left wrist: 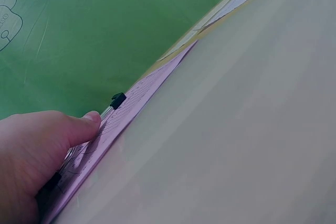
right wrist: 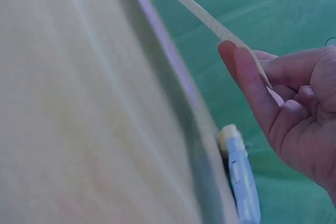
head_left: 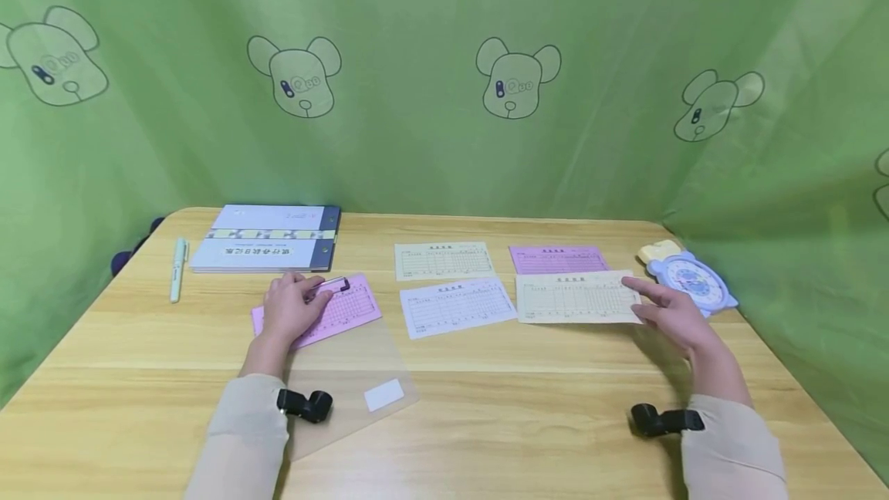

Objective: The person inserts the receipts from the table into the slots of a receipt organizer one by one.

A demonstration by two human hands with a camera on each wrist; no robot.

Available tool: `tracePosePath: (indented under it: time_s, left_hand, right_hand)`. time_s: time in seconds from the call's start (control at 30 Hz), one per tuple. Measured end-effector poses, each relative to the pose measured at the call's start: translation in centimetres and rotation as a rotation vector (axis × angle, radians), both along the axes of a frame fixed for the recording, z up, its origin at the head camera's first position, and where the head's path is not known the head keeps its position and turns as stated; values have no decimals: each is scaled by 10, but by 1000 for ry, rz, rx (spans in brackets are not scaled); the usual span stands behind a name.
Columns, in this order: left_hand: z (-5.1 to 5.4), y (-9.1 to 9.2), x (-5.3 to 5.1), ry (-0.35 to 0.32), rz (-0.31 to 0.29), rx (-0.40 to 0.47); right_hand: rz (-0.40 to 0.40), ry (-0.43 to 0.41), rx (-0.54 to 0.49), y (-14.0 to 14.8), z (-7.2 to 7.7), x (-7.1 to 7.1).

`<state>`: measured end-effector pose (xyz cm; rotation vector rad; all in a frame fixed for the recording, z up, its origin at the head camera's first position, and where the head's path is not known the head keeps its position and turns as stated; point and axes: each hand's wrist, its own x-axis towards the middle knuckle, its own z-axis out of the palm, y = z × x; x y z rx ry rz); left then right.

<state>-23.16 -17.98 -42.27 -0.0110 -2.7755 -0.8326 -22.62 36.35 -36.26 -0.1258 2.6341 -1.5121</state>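
Observation:
A clear clipboard (head_left: 347,400) with a white label lies at the front left, a pink form (head_left: 347,311) along its top edge. My left hand (head_left: 293,307) is at the metal clip (head_left: 336,285) over that form, its thumb (left wrist: 86,127) and fingers pinching the clip. On the right, my right hand (head_left: 670,315) pinches a cream form (head_left: 576,298) at its right end between thumb and fingers. The right wrist view shows this paper (right wrist: 199,11) bent and raised off the table. Behind it, another pink form (head_left: 556,258) lies partly covered.
A pale green form (head_left: 444,261) and a white form (head_left: 458,305) lie mid-table. At the back left are a blue-and-white account book (head_left: 264,241) and a mint marker (head_left: 177,268). A blue clock (head_left: 694,280) with a yellow part sits near the right edge. Green curtains enclose the table.

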Motion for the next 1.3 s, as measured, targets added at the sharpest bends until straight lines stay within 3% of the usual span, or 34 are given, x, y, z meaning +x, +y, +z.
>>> tracePosePath:
  time_s: [0.13,0.27,0.57,0.7,0.8,1.03,1.3]
  left_hand:
    - [0,0,0,9,-3,-5]
    - [0,0,0,20,-7,-10]
    - [0,2,0,11,-9,-17]
    - [1,1,0,12,-9,-14]
    - [0,1,0,9,-7,-13]
    - [1,1,0,11,-10,-9]
    - [2,1,0,7,-2,1]
  right_hand:
    - [31,3,-219,-5,7,1]
    - [66,38,-346,-6,13,1]
    - [93,115,-450,2,28,0]
    - [92,112,-446,-4,35,-3]
    - [105,113,-439,-16,39,-7]
    - [165,127,-572,-54,35,-19]
    - [156,56,-620,-102,29,-28]
